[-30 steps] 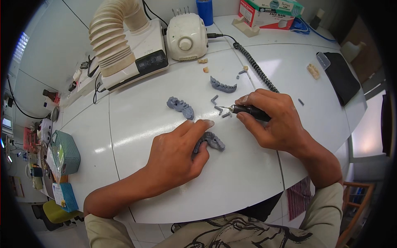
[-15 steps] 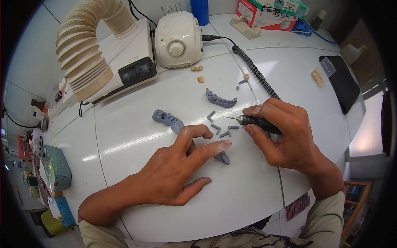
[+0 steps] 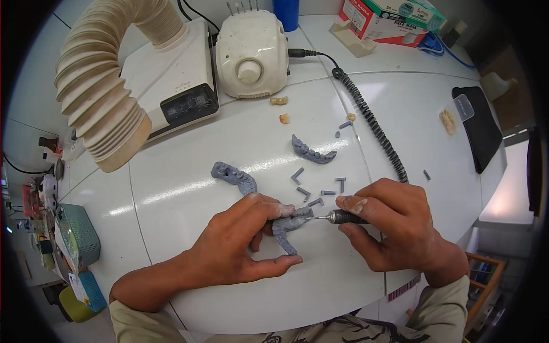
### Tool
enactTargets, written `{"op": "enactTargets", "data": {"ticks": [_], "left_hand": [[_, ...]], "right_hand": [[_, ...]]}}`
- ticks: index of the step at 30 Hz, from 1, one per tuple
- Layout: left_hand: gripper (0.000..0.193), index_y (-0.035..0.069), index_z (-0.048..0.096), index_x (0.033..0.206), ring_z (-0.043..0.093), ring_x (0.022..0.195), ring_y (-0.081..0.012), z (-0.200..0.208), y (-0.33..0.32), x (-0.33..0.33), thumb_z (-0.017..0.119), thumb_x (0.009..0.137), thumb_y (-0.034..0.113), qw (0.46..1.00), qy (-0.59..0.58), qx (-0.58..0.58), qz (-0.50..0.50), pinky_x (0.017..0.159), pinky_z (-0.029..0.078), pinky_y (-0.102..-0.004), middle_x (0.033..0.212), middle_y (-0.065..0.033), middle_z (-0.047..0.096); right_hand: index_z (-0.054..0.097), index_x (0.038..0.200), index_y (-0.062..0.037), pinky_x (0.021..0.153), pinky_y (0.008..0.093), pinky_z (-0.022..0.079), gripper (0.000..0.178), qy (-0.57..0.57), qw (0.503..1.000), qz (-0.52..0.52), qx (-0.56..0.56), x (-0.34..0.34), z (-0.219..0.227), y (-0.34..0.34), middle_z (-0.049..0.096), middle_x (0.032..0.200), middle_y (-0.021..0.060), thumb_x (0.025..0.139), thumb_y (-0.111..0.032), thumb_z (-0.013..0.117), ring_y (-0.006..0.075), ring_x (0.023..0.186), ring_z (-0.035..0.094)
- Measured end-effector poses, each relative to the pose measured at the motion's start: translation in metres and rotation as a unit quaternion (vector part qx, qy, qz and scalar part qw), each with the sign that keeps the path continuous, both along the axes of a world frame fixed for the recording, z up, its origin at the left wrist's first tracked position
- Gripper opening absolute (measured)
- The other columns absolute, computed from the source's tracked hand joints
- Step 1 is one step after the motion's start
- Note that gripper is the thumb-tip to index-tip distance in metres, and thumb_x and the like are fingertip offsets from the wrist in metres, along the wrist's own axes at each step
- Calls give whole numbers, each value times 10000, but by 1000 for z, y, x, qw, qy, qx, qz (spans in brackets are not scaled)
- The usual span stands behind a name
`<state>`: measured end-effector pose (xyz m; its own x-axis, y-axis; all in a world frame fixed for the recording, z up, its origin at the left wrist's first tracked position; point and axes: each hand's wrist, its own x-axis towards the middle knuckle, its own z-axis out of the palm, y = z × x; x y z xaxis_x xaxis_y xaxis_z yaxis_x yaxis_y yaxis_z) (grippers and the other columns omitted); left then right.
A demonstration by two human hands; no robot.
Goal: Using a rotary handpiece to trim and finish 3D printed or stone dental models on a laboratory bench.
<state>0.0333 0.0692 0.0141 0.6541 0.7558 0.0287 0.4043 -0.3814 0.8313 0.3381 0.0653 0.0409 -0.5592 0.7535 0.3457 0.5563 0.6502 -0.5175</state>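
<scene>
In the head view, the fingers (image 3: 267, 207) and thumb of the left hand (image 3: 226, 243) were clamped on a grey dental model (image 3: 283, 228), which slanted between the index fingertip at its upper part and the thumb at its lower end. The fingers of the right hand (image 3: 394, 226) were together around a dark rotary handpiece (image 3: 347, 217), whose thin metal tip pointed left at the model's right end; whether it touched could not be told.

Just beyond the left fingers, a second grey model (image 3: 233, 176) lay on the white bench (image 3: 177, 228). Small bent grey pieces (image 3: 303, 195) were scattered just ahead of the gap between both hands' fingers, and a curved grey row of teeth (image 3: 313, 151) lay farther beyond them. A coiled black cord (image 3: 372, 114) ran ahead of the right fingers. Well beyond the left fingers stood a white box with a knob (image 3: 251, 54), with a ribbed hose (image 3: 94, 86) to its left.
</scene>
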Motion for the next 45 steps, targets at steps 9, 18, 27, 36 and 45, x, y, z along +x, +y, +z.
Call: {"op": "enactTargets", "data": {"ticks": [9, 18, 27, 36, 45], "left_hand": [[685, -58, 704, 1297, 728, 927, -226, -8, 0, 4, 1042, 788, 251, 997, -61, 31, 19, 605, 661, -295, 1191, -195, 680], [694, -80, 702, 1278, 735, 918, -224, -9, -1, 4, 1040, 796, 288, 997, -61, 38, 15, 597, 662, -285, 1158, -204, 685], [692, -56, 721, 1302, 703, 845, -166, -11, -3, 4, 1060, 782, 248, 997, -57, 43, 21, 573, 633, -267, 1161, -171, 675], [690, -48, 719, 1300, 694, 812, -140, -12, -3, 5, 1068, 774, 231, 997, -67, 39, 21, 559, 621, -258, 1167, -164, 673], [676, -47, 726, 1292, 694, 814, -137, -12, -3, 4, 1066, 779, 232, 997, -66, 41, 22, 556, 621, -257, 1159, -160, 674]], "right_hand": [[799, 1061, -12, 569, 339, 520, 308, -54, 998, -1, -27, -11, -5, -3, 702, 898, 73, 798, -94, 937, 217, 721, 703], [805, 1079, -11, 555, 329, 478, 296, -57, 998, -9, -9, -17, -13, -8, 711, 904, 61, 822, -113, 912, 187, 717, 683], [811, 1110, -12, 563, 327, 494, 356, -71, 997, -26, -13, -18, -10, -11, 713, 913, 61, 788, -107, 929, 191, 734, 670], [812, 1116, -11, 561, 324, 492, 370, -81, 996, -24, 0, -19, -12, -14, 708, 912, 62, 782, -115, 932, 191, 731, 657], [811, 1120, -7, 553, 321, 481, 363, -82, 996, -25, 3, -20, -12, -14, 707, 920, 66, 793, -113, 926, 188, 724, 636]]}}
